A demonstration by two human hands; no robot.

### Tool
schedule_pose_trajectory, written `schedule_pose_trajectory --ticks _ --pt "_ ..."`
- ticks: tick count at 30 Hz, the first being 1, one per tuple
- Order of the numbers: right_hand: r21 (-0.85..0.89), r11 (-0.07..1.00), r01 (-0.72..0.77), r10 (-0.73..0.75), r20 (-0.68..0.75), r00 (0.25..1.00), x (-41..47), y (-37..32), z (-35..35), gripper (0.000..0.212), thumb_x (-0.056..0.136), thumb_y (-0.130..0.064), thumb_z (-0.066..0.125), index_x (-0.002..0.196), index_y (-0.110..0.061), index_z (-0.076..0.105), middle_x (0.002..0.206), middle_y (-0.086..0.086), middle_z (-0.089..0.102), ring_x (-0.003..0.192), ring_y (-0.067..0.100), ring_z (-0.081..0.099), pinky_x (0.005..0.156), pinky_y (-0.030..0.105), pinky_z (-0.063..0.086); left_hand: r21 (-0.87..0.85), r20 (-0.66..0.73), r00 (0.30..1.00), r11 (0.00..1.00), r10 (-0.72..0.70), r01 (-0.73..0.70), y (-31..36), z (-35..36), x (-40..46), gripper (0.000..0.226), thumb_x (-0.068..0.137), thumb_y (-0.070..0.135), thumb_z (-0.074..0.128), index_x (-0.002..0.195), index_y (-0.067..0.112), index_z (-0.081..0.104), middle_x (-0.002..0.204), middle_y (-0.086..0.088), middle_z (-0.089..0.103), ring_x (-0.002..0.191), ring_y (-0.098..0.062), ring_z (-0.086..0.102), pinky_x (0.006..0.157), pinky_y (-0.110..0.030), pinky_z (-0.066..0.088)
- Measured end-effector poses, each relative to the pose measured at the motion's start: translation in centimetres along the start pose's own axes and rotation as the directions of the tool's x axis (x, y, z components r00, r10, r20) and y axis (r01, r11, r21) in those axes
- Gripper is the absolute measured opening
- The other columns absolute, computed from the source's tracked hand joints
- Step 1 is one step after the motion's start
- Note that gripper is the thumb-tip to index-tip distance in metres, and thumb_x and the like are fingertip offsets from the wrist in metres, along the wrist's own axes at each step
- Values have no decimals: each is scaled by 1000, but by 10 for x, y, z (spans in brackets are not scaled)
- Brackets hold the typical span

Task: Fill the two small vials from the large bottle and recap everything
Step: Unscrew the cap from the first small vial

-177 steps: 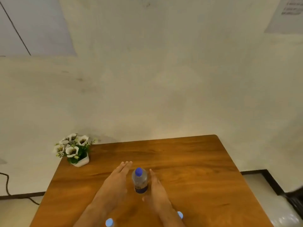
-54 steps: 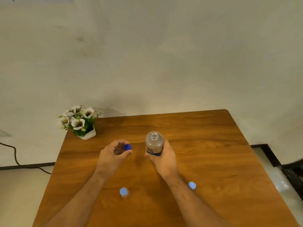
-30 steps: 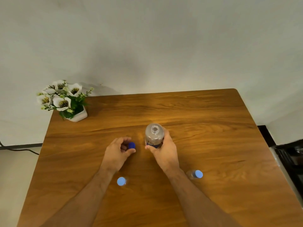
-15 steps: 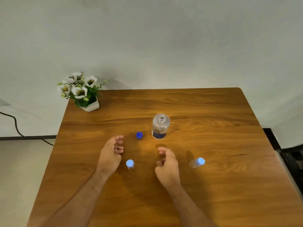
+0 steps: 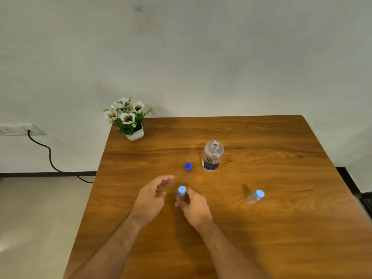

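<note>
Head view, looking down over my two forearms onto the wooden table (image 5: 261, 238). Nearest to me, my right hand (image 5: 194, 208) has its fingers curled round the lower part of the left vial (image 5: 181, 193), which stands upright with its light blue cap on. My left hand (image 5: 152, 195) sits just beside that vial on its left, fingers relaxed and slightly spread, gripping nothing (I cannot tell whether the fingertips touch the glass). Off to the right, well apart from both hands, the right vial (image 5: 255, 196) stands on the table, also capped in light blue; it looks tilted from this angle, and its clear body is hard to read against the wood.

Further away, near the middle of the table, the dark blue cap (image 5: 188, 166) lies on the wood by itself. Just to its right stands the large bottle (image 5: 212, 156), upright, its neck uncovered, with a dark blue label low on its side.

At the far left corner of the table sits a small white pot of white flowers (image 5: 128, 119). Beyond the table is a pale wall (image 5: 201, 57), and on the left a wall socket (image 5: 14, 129) with a black cable (image 5: 50, 156) trailing down toward the floor.
</note>
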State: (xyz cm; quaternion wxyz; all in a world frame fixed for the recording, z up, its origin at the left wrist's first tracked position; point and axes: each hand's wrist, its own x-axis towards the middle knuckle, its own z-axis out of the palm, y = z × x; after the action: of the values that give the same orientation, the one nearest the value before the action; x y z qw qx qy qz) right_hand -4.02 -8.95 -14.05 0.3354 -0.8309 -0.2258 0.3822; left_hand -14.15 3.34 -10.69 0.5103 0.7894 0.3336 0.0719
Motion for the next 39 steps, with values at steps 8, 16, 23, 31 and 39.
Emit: schedule_pose_trajectory --ticks 8,16,23,31,39 --pt "33 991 133 -136 102 985 -9 -33 -42 27 83 -2 56 95 -25 60 86 -4 69 71 7 62 55 16 45 -143 121 992 990 31 -14 66 1 10 26 94 14 63 115 27 71 111 17 69 93 8 66 74 -8 51" --pt "263 930 256 -272 25 962 -6 -95 -115 39 77 -6 64 116 -10 67 87 -3 72 71 9 66 67 32 56 -278 -156 976 942 150 -190 158 -24 39 19 92 13 65 106 22 74 104 6 74 101 -8 68 81 -16 54" --pt "505 794 339 -413 37 910 -20 -151 -193 41 91 6 60 130 -8 62 109 10 71 84 17 67 75 29 58 -376 -245 948 881 203 -286 249 -49 55 19 92 13 65 108 15 74 100 3 75 97 -10 68 77 -12 51" --pt "532 713 458 -524 -30 851 -36 -190 -239 28 96 -4 59 125 -4 63 102 13 70 68 16 61 65 27 54 -407 -199 930 837 309 -365 313 -64 61 18 95 21 61 109 22 72 105 1 76 105 -18 69 94 -31 53" --pt "518 676 524 -581 -61 811 -39 -198 -260 27 92 -7 67 119 -5 68 91 13 67 71 17 62 70 29 55 -459 -77 940 825 331 -328 336 -69 60 27 102 11 45 120 16 65 112 -5 73 112 -19 66 88 -27 55"
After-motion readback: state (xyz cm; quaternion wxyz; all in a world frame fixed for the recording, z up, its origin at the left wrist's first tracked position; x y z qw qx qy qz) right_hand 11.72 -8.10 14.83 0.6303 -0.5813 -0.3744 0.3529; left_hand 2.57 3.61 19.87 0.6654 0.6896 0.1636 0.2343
